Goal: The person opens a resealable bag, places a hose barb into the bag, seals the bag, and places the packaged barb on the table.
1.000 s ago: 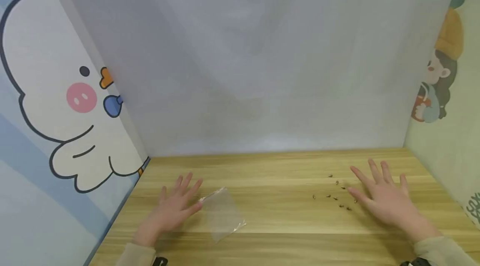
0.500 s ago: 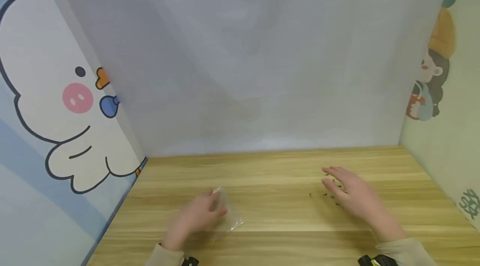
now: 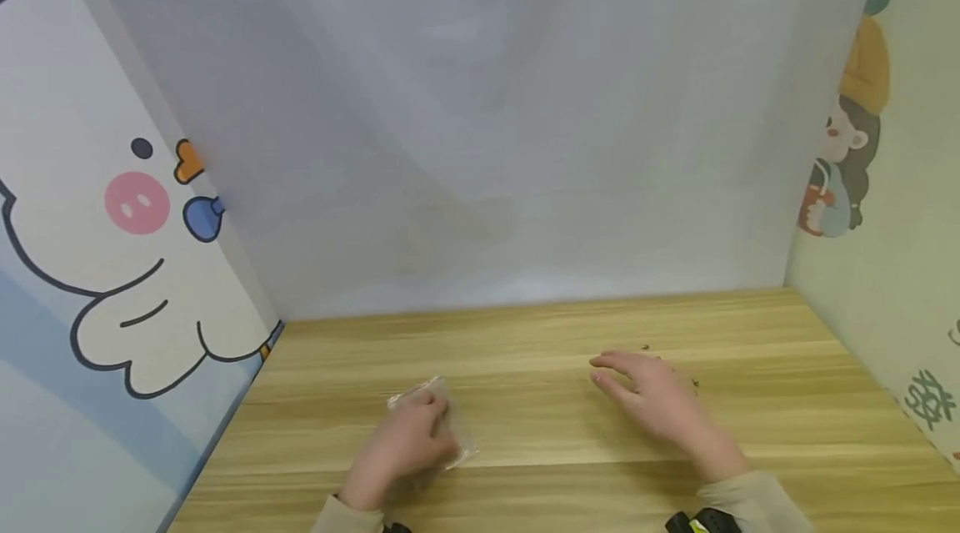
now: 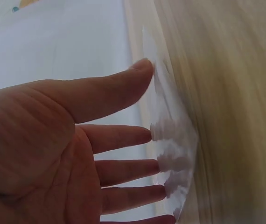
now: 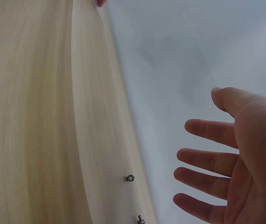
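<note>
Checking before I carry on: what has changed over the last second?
The left hand moved right onto the clear bag, its fingertips touching it. The right hand moved left across the small metal pieces; fewer now show in the head view, and no grip on any shows. The bag stays on the table, roughly in place.

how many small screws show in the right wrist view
2: upper screw on the wooden tabletop, lower screw at the picture's bottom edge. More may be out of frame.
</note>
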Action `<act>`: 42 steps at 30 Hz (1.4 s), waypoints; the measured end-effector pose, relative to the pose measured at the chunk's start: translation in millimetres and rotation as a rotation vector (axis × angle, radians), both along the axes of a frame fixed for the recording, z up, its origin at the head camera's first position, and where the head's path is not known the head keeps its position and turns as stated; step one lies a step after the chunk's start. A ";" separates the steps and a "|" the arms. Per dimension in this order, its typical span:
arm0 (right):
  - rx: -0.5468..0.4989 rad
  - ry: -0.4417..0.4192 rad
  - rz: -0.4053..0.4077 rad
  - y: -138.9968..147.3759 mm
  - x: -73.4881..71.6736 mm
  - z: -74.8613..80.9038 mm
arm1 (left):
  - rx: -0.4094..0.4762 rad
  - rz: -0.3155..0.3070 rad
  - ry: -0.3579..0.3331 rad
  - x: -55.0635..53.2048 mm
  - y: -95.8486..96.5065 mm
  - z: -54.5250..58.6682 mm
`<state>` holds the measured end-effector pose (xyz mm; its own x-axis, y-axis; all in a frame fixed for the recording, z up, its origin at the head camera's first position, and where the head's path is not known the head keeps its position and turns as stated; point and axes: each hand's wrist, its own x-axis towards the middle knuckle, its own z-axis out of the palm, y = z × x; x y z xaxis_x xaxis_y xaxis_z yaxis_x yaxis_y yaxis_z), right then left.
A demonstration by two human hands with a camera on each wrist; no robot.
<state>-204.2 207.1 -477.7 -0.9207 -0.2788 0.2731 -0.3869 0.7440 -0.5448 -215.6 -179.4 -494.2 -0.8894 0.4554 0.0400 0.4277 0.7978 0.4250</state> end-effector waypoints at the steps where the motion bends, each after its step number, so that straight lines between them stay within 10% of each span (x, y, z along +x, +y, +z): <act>1: -0.003 -0.010 0.007 -2.2 -0.2 -0.6 | -0.016 -0.005 0.009 -1.6 0.0 -3.9; 16: 0.028 -0.030 0.039 -23.6 -2.8 -2.9 | -0.085 -0.069 -0.112 6.5 27.5 24.4; 32: -0.092 -0.187 0.106 -39.6 -9.3 -10.6 | -0.082 -0.266 -0.149 1.4 51.7 20.4; 42: -0.222 -0.328 0.189 -54.9 -7.5 -22.8 | 0.069 -0.290 -0.214 -2.8 64.6 14.5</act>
<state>-211.7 152.2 -500.5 -0.9070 -0.4185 0.0467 -0.2848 0.5279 -0.8001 -218.4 -114.7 -479.7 -0.7153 0.6925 -0.0938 0.5273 0.6229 0.5779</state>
